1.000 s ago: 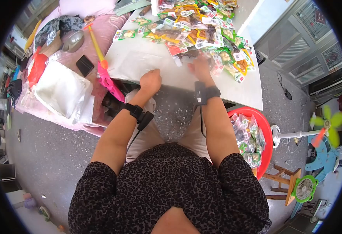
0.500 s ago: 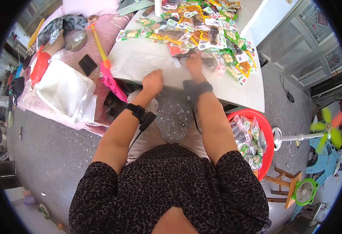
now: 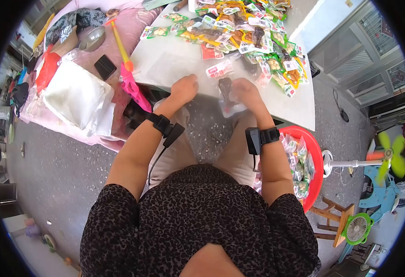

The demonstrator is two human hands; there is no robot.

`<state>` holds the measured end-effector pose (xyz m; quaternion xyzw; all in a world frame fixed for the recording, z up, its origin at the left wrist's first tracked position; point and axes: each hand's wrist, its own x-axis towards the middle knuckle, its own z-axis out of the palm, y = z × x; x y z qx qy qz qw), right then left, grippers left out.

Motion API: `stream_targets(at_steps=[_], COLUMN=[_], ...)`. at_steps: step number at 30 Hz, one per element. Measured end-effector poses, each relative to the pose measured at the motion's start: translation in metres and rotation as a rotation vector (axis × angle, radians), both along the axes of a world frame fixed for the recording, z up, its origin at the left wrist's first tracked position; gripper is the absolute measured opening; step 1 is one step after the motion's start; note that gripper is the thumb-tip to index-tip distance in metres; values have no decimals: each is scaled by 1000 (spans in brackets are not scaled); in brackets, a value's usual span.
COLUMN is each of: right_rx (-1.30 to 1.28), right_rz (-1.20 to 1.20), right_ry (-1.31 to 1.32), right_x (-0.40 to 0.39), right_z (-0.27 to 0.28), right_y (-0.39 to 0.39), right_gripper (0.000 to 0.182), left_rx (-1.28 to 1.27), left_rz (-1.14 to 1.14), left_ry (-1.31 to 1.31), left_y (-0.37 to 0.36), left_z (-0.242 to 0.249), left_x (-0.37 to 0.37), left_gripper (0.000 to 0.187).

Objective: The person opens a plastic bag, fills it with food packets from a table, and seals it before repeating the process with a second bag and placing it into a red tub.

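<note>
My right hand (image 3: pixel 247 93) grips the side of a clear packet (image 3: pixel 225 90) with dark food inside and a red-and-white label, at the table's near edge. My left hand (image 3: pixel 184 88) is closed over the edge of the white table (image 3: pixel 165 64), apart from the packet; what its fingers hold, if anything, is too small to make out. Beyond both hands lies a pile of packets (image 3: pixel 239 34) with yellow, green and red print. A green-edged packet (image 3: pixel 155 32) lies apart at the pile's left.
At the right below the table is a red tub (image 3: pixel 317 171) with packets in it. The pink-covered bed at the left bears a white sheet (image 3: pixel 75 94), a dark phone (image 3: pixel 105 67) and a pink umbrella (image 3: pixel 133 87). A green fan (image 3: pixel 358 228) stands at lower right.
My right hand has moved right and toward my body, bringing a packet from near the pile to the table edge. My left hand has shifted slightly up and right.
</note>
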<state>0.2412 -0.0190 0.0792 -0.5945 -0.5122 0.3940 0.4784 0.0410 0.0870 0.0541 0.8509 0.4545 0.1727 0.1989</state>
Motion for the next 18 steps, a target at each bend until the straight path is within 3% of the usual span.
stream_targets(at_steps=[3, 6, 9, 12, 15, 18], right_rx=[-38, -264, -243, -276, -228, -281], right_rz=[132, 225, 272, 478, 352, 199], right_ry=[-27, 22, 66, -173, 178, 239], right_x=[-2, -1, 0, 6, 3, -1], right_z=[6, 22, 18, -1, -7, -3], right_y=[-4, -3, 4, 30, 42, 51], right_gripper=[16, 17, 18, 21, 24, 29], left_rx=[1, 29, -3, -29, 35, -17], left_rz=[-16, 23, -35, -114, -149, -81], left_ry=[-23, -104, -30, 23, 19, -24], left_y=[-4, -12, -13, -21, -24, -16], left_z=[1, 8, 18, 30, 24, 10], left_x=[2, 1, 2, 8, 14, 17], left_gripper=[22, 21, 20, 20, 20, 22])
